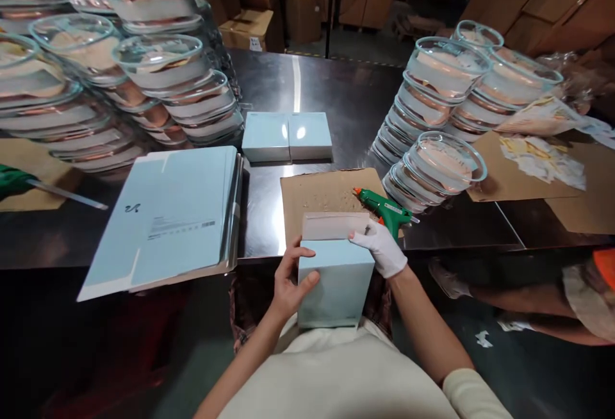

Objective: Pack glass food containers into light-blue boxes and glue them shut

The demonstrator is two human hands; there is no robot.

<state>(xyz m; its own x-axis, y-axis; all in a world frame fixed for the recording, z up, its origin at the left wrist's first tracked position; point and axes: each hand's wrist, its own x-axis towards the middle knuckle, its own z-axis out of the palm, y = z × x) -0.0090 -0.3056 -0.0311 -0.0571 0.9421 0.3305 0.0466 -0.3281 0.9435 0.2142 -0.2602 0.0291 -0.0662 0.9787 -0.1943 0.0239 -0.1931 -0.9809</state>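
A light-blue cardboard box (334, 291) is held against my body at the table's front edge, its pale flap (334, 227) raised at the far end. My left hand (292, 281), bare, grips the box's left side with thumb and fingers. On the opposite side, my right hand (383, 249) in a white glove closes round the far right corner, its thumb by the flap. Just beyond that hand a green glue gun (387, 207) with an orange nozzle lies on a brown cardboard sheet (307, 191).
Flat light-blue box blanks (177, 207) are piled at left. Two boxes (288, 136) stand mid-table. Stacked glass bowls (158, 63) rise at left, and more glass bowls (442, 150) at right. Another green tool (19, 179) enters from the left edge. A person's legs (523, 297) show at right.
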